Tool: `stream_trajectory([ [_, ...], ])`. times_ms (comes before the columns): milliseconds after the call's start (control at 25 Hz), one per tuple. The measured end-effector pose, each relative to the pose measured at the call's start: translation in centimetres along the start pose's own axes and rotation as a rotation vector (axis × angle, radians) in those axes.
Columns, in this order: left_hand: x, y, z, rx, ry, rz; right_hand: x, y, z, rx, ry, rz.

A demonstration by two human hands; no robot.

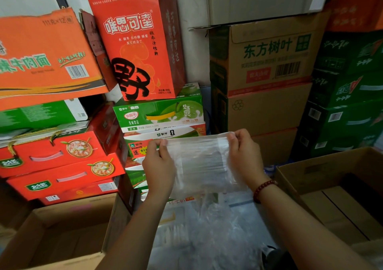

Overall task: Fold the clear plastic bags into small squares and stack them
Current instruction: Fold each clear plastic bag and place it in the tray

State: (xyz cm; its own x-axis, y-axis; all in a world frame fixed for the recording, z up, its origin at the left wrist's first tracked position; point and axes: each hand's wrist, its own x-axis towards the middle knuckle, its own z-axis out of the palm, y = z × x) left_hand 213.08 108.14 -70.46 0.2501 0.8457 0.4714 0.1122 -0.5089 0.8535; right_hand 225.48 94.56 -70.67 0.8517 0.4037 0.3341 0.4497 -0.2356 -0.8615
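Both hands are holding one clear plastic bag (199, 161) up in the air in front of the stacked drink cartons (159, 112). Left hand (158, 166) is pinching its top left corner, right hand (244, 155) is pinching the top right edge. More loose plastic (207, 228) is lying below, between two open cardboard boxes (68, 234). Risks: thin film is likely slipping from a fingertip pinch, creases going crooked mid-air, and the bag sagging into the heap below and tangling.

plastic bag (199, 161): thin clear film, glossy, creased
brown carton (267, 112): matt corrugated cardboard
red gift bag (134, 41): glossy printed paper
bracelet (263, 188): polished dark-red beads
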Motion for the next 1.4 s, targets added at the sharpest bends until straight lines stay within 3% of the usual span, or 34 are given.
stream_trajectory([
  [200,0.1,-0.2,-0.1,-0.063,-0.029,-0.026,0.1,0.1,-0.2,0.009,-0.009,-0.019],
  [400,0.7,-0.6,-0.7,-0.402,-0.467,-0.511,0.6,0.5,-1.3,0.028,0.004,0.021],
  [480,0.0,-0.4,-0.6,-0.446,-0.530,-0.567,0.4,0.5,-1.3,0.029,0.027,0.042],
  [600,-0.5,-0.6,-0.1,-0.323,-0.427,-0.546,0.4,0.1,-1.3,0.145,-0.035,0.133],
  [680,-0.4,-0.9,0.3,-0.302,-0.326,-0.530,0.5,-0.5,-1.5,0.279,-0.197,0.293],
  [800,-0.7,0.0,0.3,-0.327,-0.197,-0.510,0.4,-0.6,-1.3,0.223,-0.353,0.381],
  [1000,-0.9,0.1,0.2,-0.131,-0.113,-0.253,0.4,-0.2,-0.6,-0.065,-0.200,0.160],
  [1120,-0.9,-0.1,0.2,-0.109,-0.094,-0.197,0.2,-0.3,-0.5,-0.085,-0.156,0.082],
  [1240,-0.5,-0.4,0.3,-0.255,-0.225,-0.358,0.8,-0.2,-1.3,-0.079,-0.150,0.046],
  [1320,0.5,-0.4,-0.6,-0.549,-0.415,-0.592,1.3,0.0,-2.4,-0.060,-0.211,0.046],
  [1400,1.6,-0.9,-2.0,-0.619,-0.625,-0.661,1.6,0.1,-3.4,-0.063,-0.316,0.040],
])
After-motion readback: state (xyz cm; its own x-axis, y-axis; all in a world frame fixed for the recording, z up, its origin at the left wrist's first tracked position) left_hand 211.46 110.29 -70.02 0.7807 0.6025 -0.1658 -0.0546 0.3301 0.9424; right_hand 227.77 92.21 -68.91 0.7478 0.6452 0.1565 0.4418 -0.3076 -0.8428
